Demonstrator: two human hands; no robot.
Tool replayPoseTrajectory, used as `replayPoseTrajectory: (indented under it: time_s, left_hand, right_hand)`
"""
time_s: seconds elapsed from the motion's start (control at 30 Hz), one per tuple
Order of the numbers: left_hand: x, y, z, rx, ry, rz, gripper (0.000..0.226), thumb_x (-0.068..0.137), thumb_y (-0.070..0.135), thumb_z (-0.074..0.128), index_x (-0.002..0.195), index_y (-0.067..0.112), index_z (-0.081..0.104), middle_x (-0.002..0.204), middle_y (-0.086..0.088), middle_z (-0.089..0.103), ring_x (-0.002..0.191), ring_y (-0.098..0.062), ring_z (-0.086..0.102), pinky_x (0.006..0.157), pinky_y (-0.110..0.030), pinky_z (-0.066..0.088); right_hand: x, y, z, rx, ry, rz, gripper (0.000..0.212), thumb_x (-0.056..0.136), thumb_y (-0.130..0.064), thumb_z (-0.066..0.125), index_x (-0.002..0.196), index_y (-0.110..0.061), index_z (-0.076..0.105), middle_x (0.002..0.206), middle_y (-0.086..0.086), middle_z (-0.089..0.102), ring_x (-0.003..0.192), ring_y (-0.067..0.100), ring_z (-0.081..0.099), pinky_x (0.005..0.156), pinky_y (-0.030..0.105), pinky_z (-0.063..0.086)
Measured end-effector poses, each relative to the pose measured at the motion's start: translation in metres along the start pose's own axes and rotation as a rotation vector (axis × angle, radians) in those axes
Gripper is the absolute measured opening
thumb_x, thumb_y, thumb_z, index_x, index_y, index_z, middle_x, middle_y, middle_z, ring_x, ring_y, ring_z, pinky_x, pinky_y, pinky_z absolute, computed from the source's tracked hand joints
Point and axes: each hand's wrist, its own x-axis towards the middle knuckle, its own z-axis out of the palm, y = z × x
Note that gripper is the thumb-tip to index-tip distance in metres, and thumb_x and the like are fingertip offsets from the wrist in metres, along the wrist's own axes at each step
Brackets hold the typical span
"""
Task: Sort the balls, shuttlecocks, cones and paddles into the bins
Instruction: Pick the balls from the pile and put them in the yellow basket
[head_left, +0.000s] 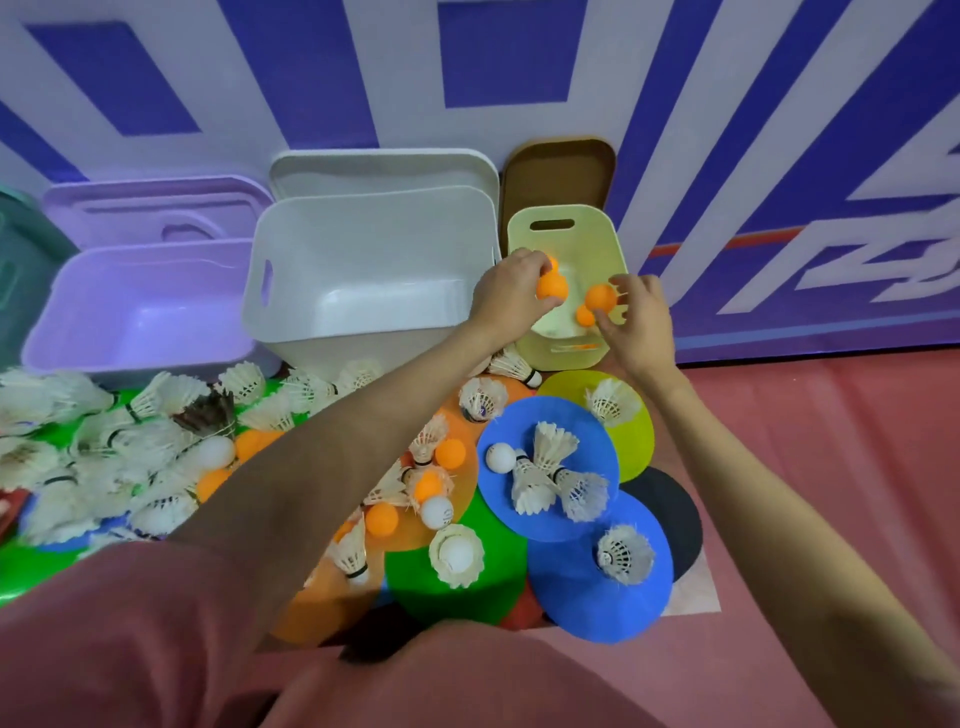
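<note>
Two orange balls sit in the left hand (511, 291), its fingers curled round them: one ball (550, 286) fully seen, a second (552, 265) partly hidden behind it. Right hand (631, 317) pinches a third orange ball (601, 298) between thumb and fingertips. Both hands hover over the small yellow bin (566, 234), at 1 o'clock from the frame's centre. Inside that bin, one more orange ball (585, 315) lies near the right hand's thumb.

Bins, continuing toward 9 o'clock: white bin (363, 249) just beside the yellow one, then purple bin (145, 291). A lid stands behind each: brown (558, 171), white (382, 169), purple (156, 208).

Loose stock on the floor, at 6 to 9 o'clock:
- flat round discs, overlapping: blue (545, 514), second blue (597, 592), yellow-green (631, 441), green (457, 592), orange (457, 493);
- a dark round item (675, 514) under the blue discs, possibly a paddle;
- shuttlecocks, three on the upper blue disc (550, 467), a dense heap (104, 441) at 9 o'clock;
- white ball (501, 457) on the blue disc; white ball (457, 553) resting in an upturned shuttlecock; orange ball (450, 452) on the orange disc.

Red floor (805, 467) at 3 o'clock; blue-and-white wall (311, 78) behind the bins.
</note>
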Motion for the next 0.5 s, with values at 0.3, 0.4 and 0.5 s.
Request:
replayPoseTrajectory:
  time_s: [0.3, 0.4, 0.5]
  left_hand:
    - [-0.042, -0.015, 0.003, 0.014, 0.019, 0.139, 0.026, 0.088, 0.022, 0.062, 0.11, 0.008, 0.063, 0.106, -0.008, 0.063, 0.095, -0.023, 0.059, 0.078, -0.033, 0.048]
    - [-0.085, -0.028, 0.001, -0.017, 0.065, 0.134, 0.017, 0.089, 0.017, 0.059, 0.102, 0.008, 0.065, 0.096, -0.005, 0.065, 0.085, -0.018, 0.059, 0.072, -0.029, 0.046]
    - [-0.128, -0.047, 0.003, 0.0, 0.004, 0.057, 0.008, 0.088, 0.017, 0.061, 0.094, 0.011, 0.064, 0.091, -0.002, 0.064, 0.083, -0.016, 0.057, 0.07, -0.034, 0.05]
  right_hand:
    - [-0.052, 0.004, 0.015, 0.05, -0.157, -0.186, 0.035, 0.086, -0.013, 0.061, 0.12, -0.006, 0.054, 0.114, 0.012, 0.052, 0.098, 0.027, 0.057, 0.075, 0.043, 0.052]
    - [-0.086, -0.001, 0.022, 0.079, -0.305, -0.245, 0.034, 0.088, -0.016, 0.061, 0.12, -0.01, 0.054, 0.11, 0.006, 0.052, 0.096, 0.021, 0.057, 0.075, 0.042, 0.051]
    - [-0.116, -0.007, 0.033, 0.059, -0.467, -0.299, 0.035, 0.09, -0.021, 0.059, 0.123, -0.01, 0.053, 0.11, 0.007, 0.054, 0.098, 0.024, 0.057, 0.078, 0.04, 0.049]
